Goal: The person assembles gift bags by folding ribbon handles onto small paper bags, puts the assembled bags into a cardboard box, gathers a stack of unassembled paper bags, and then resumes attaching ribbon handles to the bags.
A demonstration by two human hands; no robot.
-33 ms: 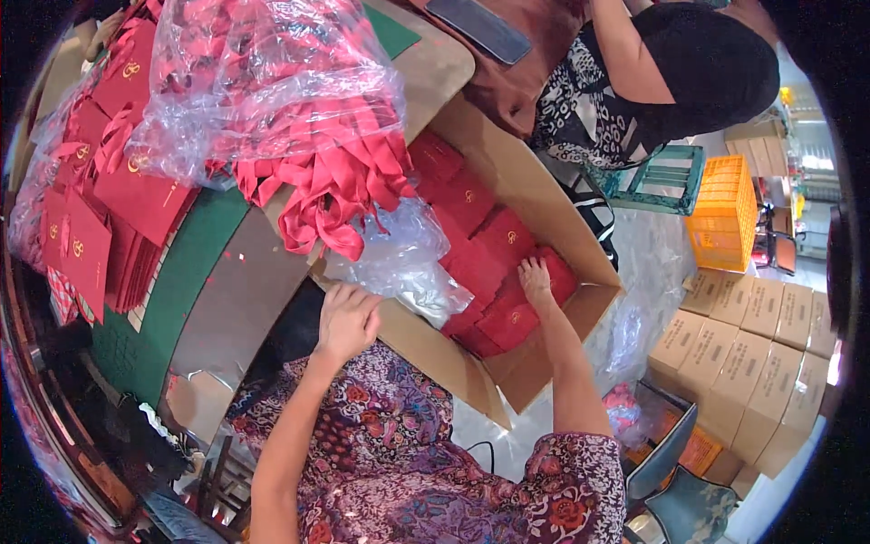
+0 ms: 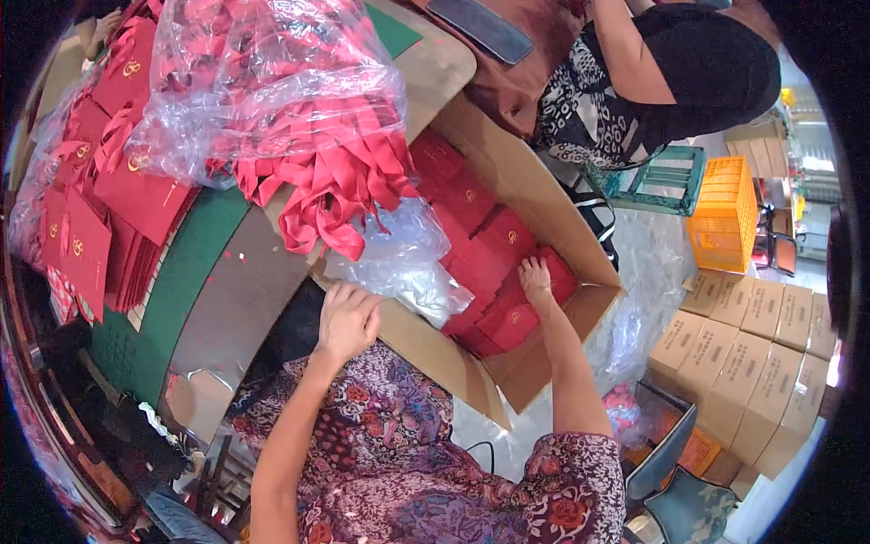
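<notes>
Left hand (image 2: pixel 347 319) is resting open-fingered on the near wall of the carton (image 2: pixel 544 204), beside crumpled clear plastic (image 2: pixel 403 263). Right hand (image 2: pixel 536 279) is lying flat, fingers apart, on red boxes (image 2: pixel 489 263) with gold emblems stacked inside. Ribbons (image 2: pixel 335 195) are spilling from a bag on the table (image 2: pixel 245 281) at left. Brown cartons (image 2: pixel 752 358) are sitting right; an orange crate (image 2: pixel 725 227) is sitting beyond.

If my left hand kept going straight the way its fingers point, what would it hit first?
Most likely the crumpled clear plastic sheet just beyond the left hand, at the open cardboard box's near edge; depth is unclear.
</notes>
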